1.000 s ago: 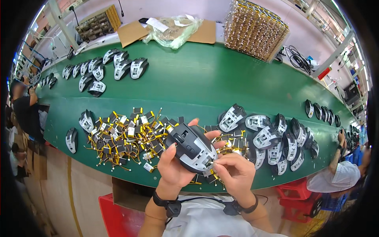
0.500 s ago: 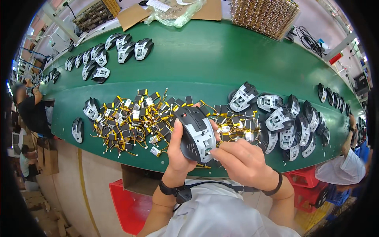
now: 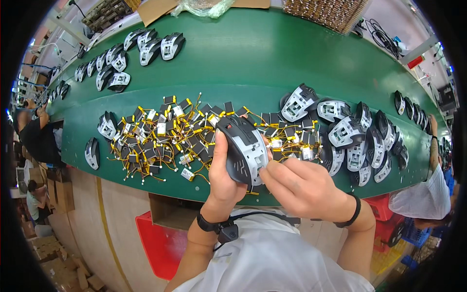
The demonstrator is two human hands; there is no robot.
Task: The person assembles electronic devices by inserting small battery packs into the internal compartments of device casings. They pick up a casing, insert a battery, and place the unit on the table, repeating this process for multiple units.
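My left hand is closed around a computer mouse, a black body with a light grey inner frame showing. The mouse is tilted over the near edge of the green table. My right hand pinches at the frame's near right edge, its fingertips against it; anything between them is hidden. Just beyond the mouse lies a heap of small black battery packs with yellow tape and thin wires, spreading to both sides of it.
Half-built mice crowd together at the right, and more mice stand at the far left. A brown gridded stack sits at the back of the green table. Below the edge is a red bin. Other people work at both sides.
The view has shifted slightly, so the table's things sit higher. My left hand keeps the mouse, and my right fingertips have moved up a little along its edge, still pinched.
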